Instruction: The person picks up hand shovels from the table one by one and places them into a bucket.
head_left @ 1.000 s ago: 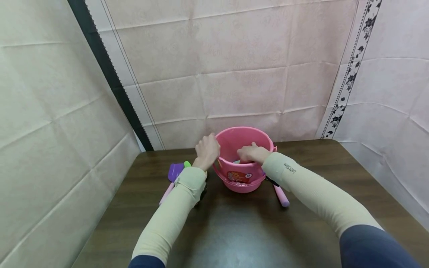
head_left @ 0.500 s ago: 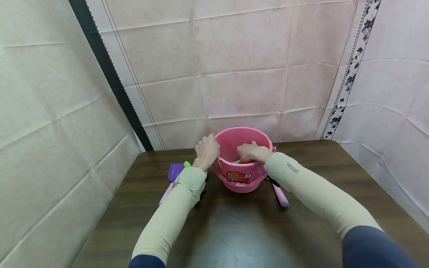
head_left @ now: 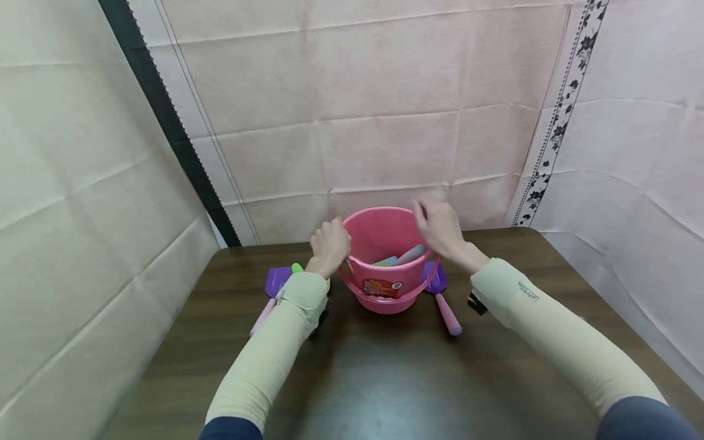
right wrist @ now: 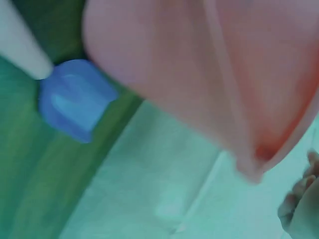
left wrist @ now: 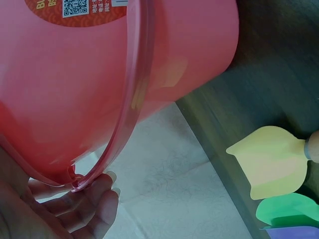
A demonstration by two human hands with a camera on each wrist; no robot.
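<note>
**Pink bucket: light, thin-walled, take it by rim or bail**

Near to far: bare dark surface (head_left: pixel 385 379), then the pink bucket (head_left: pixel 385 287) standing upright near the far edge. A purple spade (head_left: pixel 440 293) lies just beside it on the right, and more toy spades (head_left: pixel 275 284) on the left. Left hand (head_left: pixel 329 245) is curled at the left rim by the handle pivot; it looks clamped there, though the wrist view is partial. Right hand (head_left: pixel 440 227) hovers above the right rim, fingers loose, holding nothing. Judgement: thin smooth plastic, light, slightly flexible, slippery on the walls. The rim or the thin bail handle (left wrist: pixel 127 114) is the best grip.
</note>
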